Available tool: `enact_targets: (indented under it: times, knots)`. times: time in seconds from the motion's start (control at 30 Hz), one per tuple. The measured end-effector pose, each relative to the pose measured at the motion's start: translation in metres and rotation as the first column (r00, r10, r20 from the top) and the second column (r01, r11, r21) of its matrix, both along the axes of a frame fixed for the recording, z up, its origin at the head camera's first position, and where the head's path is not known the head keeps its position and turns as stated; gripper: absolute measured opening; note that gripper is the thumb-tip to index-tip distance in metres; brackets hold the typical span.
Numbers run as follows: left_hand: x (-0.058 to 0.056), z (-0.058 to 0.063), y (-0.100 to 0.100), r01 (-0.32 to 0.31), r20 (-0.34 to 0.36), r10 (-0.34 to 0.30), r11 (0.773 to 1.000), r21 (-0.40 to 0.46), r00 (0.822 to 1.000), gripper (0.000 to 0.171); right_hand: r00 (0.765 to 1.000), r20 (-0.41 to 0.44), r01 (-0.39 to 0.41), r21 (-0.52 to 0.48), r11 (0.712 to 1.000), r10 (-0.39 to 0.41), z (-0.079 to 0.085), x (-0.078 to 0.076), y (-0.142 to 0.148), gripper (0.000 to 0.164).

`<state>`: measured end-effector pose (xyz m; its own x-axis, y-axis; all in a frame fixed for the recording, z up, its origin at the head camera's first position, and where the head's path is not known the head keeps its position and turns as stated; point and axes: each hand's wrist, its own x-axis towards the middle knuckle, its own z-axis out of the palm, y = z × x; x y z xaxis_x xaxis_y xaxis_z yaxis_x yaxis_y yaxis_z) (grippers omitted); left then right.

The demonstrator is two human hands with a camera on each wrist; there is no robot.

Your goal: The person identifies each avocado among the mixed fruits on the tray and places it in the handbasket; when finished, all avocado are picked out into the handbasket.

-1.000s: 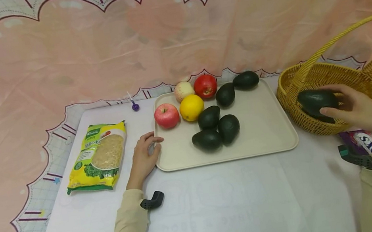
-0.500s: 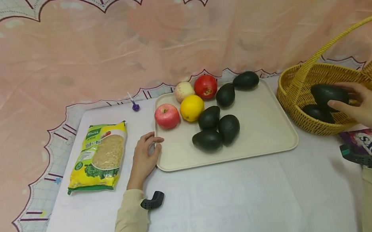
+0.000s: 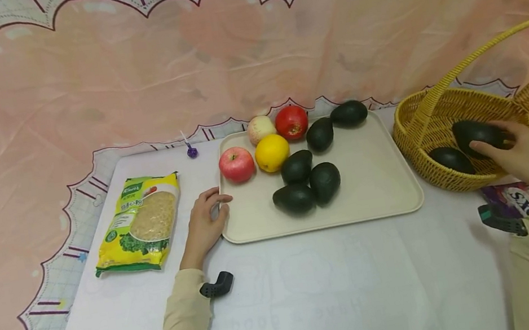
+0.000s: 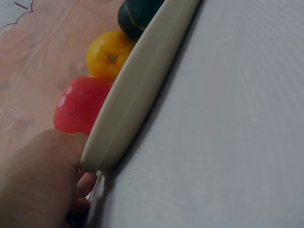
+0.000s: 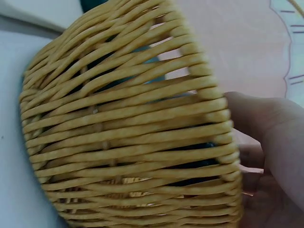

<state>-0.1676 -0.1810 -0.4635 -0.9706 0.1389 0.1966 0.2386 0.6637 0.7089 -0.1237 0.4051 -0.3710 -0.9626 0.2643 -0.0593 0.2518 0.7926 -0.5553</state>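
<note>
In the head view my right hand [image 3: 524,152] grips a dark green avocado [image 3: 478,136] inside the wicker basket [image 3: 411,151], thumb on its near side. Another avocado [image 3: 451,160] lies in the basket just left of it. The right wrist view has the basket's woven wall [image 5: 128,123] in front, hiding most of the held avocado. My left hand [image 3: 206,219] holds the left rim of the cream tray [image 3: 370,183]. In the left wrist view, the thumb and fingers sit on either side of the tray's corner [image 4: 109,147].
On the tray are several avocados [image 3: 326,181], a red apple [image 3: 236,164], an orange [image 3: 272,153], a pomegranate [image 3: 292,123] and a pale round fruit [image 3: 261,129]. A yellow Knorr bag [image 3: 140,223] lies left, near a purple lollipop [image 3: 192,152]. A purple packet [image 3: 508,200] is partly under the right arm.
My right hand has moved right and slightly down within the basket with its avocado, and the other avocado there has come into sight. My left hand has stayed at the tray.
</note>
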Motion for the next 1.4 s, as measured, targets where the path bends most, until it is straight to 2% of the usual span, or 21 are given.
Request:
enact_targets:
  times: [0.17, 0.3, 0.43, 0.7, 0.93, 1.2, 1.4]
  knots:
    - [-0.001, 0.001, -0.001, 0.005, -0.018, -0.005, 1.0, 0.002, 1.0, 0.016, 0.999, -0.007, -0.038, -0.009, 0.999, 0.038, -0.005, -0.004, 0.001, 0.083]
    - [-0.001, 0.001, -0.001, 0.009, -0.021, -0.009, 1.0, 0.005, 1.0, 0.017, 0.998, 0.008, -0.06, 0.027, 0.998, 0.059, -0.007, -0.006, 0.002, 0.082]
    - [-0.001, 0.001, -0.001, 0.007, -0.017, -0.007, 1.0, 0.005, 1.0, 0.017, 0.997, 0.053, -0.066, 0.064, 0.996, 0.063, -0.008, -0.006, 0.003, 0.084]
    - [0.001, 0.002, 0.001, 0.008, -0.017, -0.008, 1.0, 0.009, 1.0, 0.017, 0.985, 0.105, -0.15, 0.147, 0.978, 0.135, -0.009, -0.007, 0.005, 0.078]
    - [0.001, 0.002, 0.002, -0.002, -0.011, 0.002, 1.0, 0.0, 1.0, 0.017, 0.98, 0.149, -0.157, 0.157, 0.975, 0.134, -0.006, -0.007, 0.004, 0.079]
    - [0.0, -0.001, 0.0, -0.003, -0.015, 0.003, 1.0, 0.002, 1.0, 0.016, 0.995, 0.022, -0.1, 0.019, 0.995, 0.1, -0.007, -0.007, -0.001, 0.072]
    - [0.001, -0.001, 0.0, -0.001, -0.022, 0.001, 1.0, 0.0, 1.0, 0.017, 0.989, -0.12, -0.086, -0.025, 0.996, 0.083, -0.005, -0.007, -0.006, 0.064]
